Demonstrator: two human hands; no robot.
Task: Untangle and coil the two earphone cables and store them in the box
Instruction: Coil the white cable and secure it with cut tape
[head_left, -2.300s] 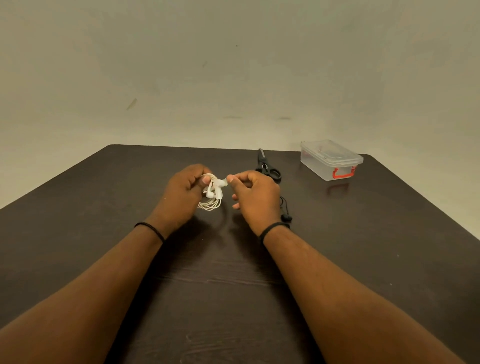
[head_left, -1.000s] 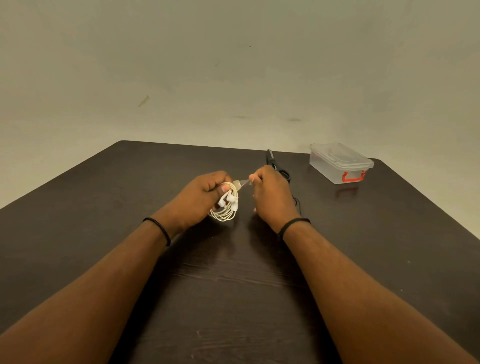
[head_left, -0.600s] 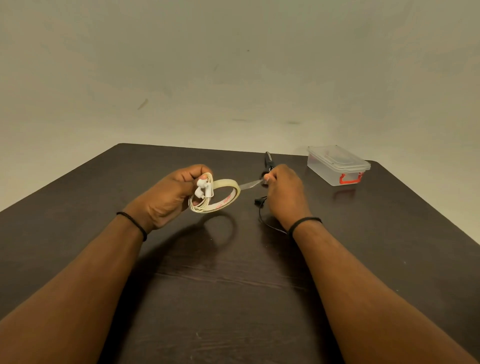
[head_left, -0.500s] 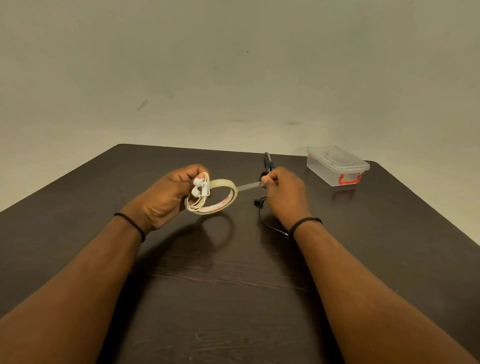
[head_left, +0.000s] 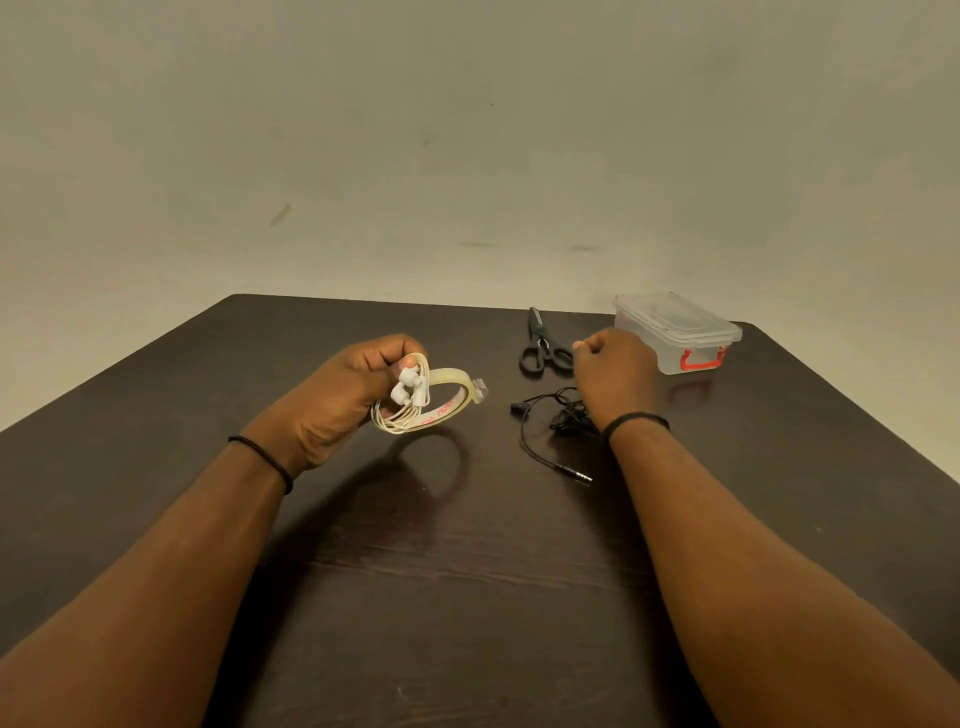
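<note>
My left hand (head_left: 343, 395) holds the coiled white earphones (head_left: 408, 397) together with a roll of clear tape (head_left: 452, 382), lifted a little above the dark table (head_left: 467, 571). A short loose end of tape sticks out at the roll's right side. The black earphones (head_left: 550, 410) lie in a loose tangle on the table, their plug pointing toward me. My right hand (head_left: 618, 379) hovers just over and behind them with curled fingers and nothing visible in it. The clear plastic box (head_left: 675, 327) with a red latch stands lidded at the far right.
Black scissors (head_left: 540, 348) lie closed between the tape roll and the box, just left of my right hand. The table's far edge runs right behind the scissors and the box, with a plain wall beyond.
My right hand let go of the stretched tape end and moved right, toward the scissors. The tape end sprang back to the roll. My left hand still holds the coil and roll.
</note>
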